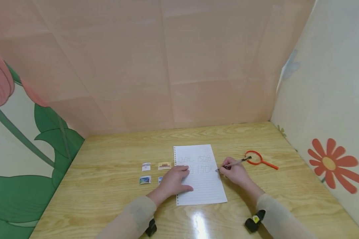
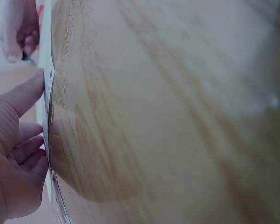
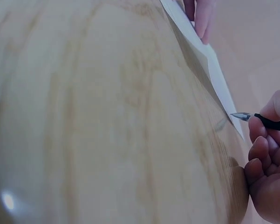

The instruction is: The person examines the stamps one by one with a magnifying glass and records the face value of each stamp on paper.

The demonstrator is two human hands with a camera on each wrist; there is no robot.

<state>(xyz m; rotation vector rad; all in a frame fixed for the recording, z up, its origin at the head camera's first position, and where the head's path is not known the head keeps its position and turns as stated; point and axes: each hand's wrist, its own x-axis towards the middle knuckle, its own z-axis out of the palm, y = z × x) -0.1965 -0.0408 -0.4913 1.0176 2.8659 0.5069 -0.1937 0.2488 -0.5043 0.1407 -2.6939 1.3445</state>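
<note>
A lined sheet of paper (image 1: 200,192) with punched holes down its left side lies on the wooden table, bearing two rows of faint handwritten characters. My left hand (image 1: 175,181) rests on its left part, fingers and thumb spread over it. At the right edge, my right hand (image 1: 234,171) pinches a pen (image 1: 236,163); its metal tip is at the paper's margin. The right wrist view shows the pen (image 3: 242,116) between thumb and curled fingers. Left of the sheet lie small stamp-like pictures, among them a yellow one (image 1: 164,165) and a blue-green one (image 1: 145,180), with another partly hidden by my left hand.
A red-rimmed magnifying glass (image 1: 261,158) lies on the table right of my right hand. Another small pale picture (image 1: 146,166) is at the left. A pinkish covering (image 1: 167,66) rises behind the table (image 1: 107,199), and flower-patterned walls (image 1: 329,99) stand at both sides.
</note>
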